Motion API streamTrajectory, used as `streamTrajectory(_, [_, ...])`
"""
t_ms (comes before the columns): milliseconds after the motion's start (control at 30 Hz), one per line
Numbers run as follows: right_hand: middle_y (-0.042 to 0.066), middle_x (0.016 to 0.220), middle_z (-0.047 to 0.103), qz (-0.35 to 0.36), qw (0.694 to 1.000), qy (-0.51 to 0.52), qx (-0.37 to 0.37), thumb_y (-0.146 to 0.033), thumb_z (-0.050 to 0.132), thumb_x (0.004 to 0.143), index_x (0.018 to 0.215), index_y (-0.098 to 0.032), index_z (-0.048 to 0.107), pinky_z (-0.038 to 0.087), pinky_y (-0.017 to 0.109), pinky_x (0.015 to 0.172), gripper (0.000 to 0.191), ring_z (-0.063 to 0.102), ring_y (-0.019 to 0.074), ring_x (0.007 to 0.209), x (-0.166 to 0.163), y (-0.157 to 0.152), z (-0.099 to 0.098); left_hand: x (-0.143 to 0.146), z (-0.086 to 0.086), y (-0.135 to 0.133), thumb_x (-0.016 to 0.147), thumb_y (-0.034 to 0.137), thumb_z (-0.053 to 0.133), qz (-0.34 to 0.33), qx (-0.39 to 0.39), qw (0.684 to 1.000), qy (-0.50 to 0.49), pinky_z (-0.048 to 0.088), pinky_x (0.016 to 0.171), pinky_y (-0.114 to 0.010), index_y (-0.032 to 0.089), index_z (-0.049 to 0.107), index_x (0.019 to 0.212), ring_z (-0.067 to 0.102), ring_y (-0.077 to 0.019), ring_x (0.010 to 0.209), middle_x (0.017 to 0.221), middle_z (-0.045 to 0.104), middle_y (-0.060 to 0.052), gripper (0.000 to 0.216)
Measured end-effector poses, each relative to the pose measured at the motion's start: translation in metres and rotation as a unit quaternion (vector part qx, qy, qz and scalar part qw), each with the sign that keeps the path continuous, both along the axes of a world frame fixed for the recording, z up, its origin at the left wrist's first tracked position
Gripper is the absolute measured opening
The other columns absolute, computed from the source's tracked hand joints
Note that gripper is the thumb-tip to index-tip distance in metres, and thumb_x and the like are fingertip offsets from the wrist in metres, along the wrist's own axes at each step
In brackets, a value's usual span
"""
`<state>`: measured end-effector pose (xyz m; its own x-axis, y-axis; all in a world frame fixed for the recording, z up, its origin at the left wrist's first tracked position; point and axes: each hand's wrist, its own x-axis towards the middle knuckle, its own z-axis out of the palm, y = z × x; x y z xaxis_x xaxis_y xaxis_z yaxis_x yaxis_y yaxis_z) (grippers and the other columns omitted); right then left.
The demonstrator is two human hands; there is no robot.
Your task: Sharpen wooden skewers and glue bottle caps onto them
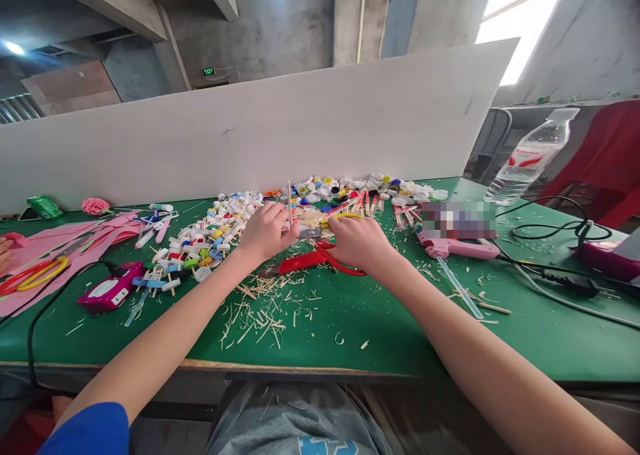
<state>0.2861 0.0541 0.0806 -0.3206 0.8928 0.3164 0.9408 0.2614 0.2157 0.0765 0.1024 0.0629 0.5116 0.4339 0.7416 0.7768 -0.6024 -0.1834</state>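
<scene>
My left hand (270, 232) pinches a thin wooden stick (289, 202) that stands nearly upright from its fingertips. My right hand (363, 243) is wrapped around scissors with red and yellow handles; their metal blades (309, 233) point left and reach my left fingertips. Whether the blades touch the stick, I cannot tell. Just below the scissors, a tool with a ridged red handle (303, 262) lies on the green table (320, 338). Pale wood shavings (260, 325) are scattered under and in front of both hands.
Bottle caps (197, 242) are heaped left and behind my hands, with red-and-white sticks (369, 203) further back. A pink glue gun (465, 247) and cables lie right, near a water bottle (533, 155). At left are a magenta power socket (111, 287), pink sheets and another person's hand (6, 254).
</scene>
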Motion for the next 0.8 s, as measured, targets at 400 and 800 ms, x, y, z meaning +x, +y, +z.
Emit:
streamTrajectory(400, [0.013,0.097,0.072,-0.001,1.000,-0.013,-0.012,-0.034,0.043,0.087,0.102,-0.015,0.063,0.030,0.031,0.059,0.032,0.065,0.0229,0.082,-0.0047,-0.0047,-0.0018,0.0088,-0.0012,0.0043,0.089,0.061,0.040,0.026,0.040,0.999,-0.004,0.041,0.059,-0.033,0.018,0.065,0.060,0.059,-0.0204,0.067,0.066,0.066,-0.008,0.058])
streamTrajectory(800, [0.012,0.082,0.071,0.014,0.999,-0.005,-0.032,-0.030,0.045,0.081,0.095,-0.015,0.068,0.031,0.030,0.060,0.030,0.065,0.0236,0.075,-0.0080,-0.0057,-0.0025,0.0074,0.0032,0.0035,0.093,0.053,0.029,0.047,-0.011,0.999,0.004,0.027,0.048,-0.030,0.018,0.058,0.052,0.053,-0.0173,0.056,0.060,0.062,-0.008,0.061])
